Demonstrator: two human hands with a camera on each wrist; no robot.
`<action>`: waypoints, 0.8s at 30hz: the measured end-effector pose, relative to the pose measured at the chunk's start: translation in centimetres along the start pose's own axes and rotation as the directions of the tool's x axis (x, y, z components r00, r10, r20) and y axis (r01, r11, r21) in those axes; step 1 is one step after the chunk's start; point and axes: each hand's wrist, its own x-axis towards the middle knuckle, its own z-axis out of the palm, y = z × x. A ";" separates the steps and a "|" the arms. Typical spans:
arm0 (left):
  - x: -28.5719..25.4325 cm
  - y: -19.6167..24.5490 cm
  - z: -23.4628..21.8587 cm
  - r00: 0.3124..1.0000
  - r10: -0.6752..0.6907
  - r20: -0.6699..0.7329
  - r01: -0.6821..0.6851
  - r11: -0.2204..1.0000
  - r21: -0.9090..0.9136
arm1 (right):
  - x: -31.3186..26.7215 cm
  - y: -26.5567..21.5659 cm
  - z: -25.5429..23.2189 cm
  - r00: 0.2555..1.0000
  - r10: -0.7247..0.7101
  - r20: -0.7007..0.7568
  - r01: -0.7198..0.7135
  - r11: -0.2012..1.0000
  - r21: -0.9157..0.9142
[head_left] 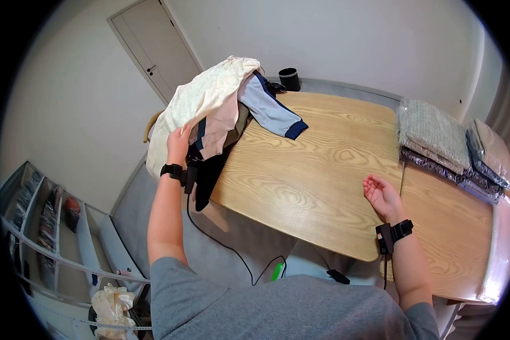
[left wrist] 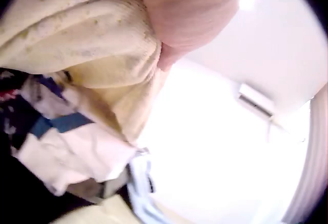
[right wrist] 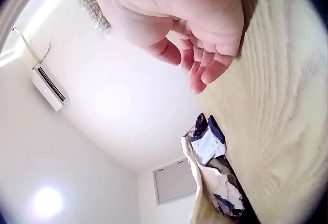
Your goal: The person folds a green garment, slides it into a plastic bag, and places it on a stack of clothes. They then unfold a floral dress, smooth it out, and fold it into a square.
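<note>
My left hand pinches the edge of a cream cloth garment draped over a heap of clothes at the table's left side. Small faint spots show on this cream cloth in the left wrist view, where the hand grips a fold. Beneath it hang a pale pink garment and dark pieces. A light blue sleeve with a navy cuff stretches from the heap onto the table. My right hand rests palm up by the table's right part, fingers loosely curled around nothing.
The wooden table has a seam at its right. Bagged folded textiles are stacked at the back right, near clear plastic film. A black bin stands behind the table. Shelves with bagged items are at lower left. Cables hang from both wrists.
</note>
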 end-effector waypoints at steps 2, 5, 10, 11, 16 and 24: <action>-1.0 5.7 0.1 1.000 0.000 0.027 0.005 0.985 -0.175 | -0.1 0.4 0.0 1.000 -0.007 0.000 0.007 1.000 -0.014; -3.5 11.6 1.1 0.979 0.039 0.200 0.064 0.872 -0.485 | -0.6 1.1 0.4 0.999 -0.034 -0.003 0.033 0.993 -0.117; -12.9 20.9 1.0 0.843 0.192 0.502 0.056 0.898 -0.436 | -2.4 3.7 3.0 0.990 0.122 0.072 -0.088 0.929 -0.360; -15.0 22.1 1.0 0.772 0.305 0.559 -0.023 0.891 -0.454 | -2.7 4.0 3.4 0.978 0.191 0.089 -0.136 0.895 -0.424; -18.6 23.5 1.1 -0.092 0.702 0.706 -0.009 0.708 -0.706 | -3.4 5.5 4.8 0.847 0.443 0.293 -0.400 0.895 -0.197; -7.1 10.0 6.8 0.794 0.093 0.601 0.185 0.904 -0.385 | -3.4 6.2 4.0 0.924 0.361 0.124 -0.254 0.824 -0.506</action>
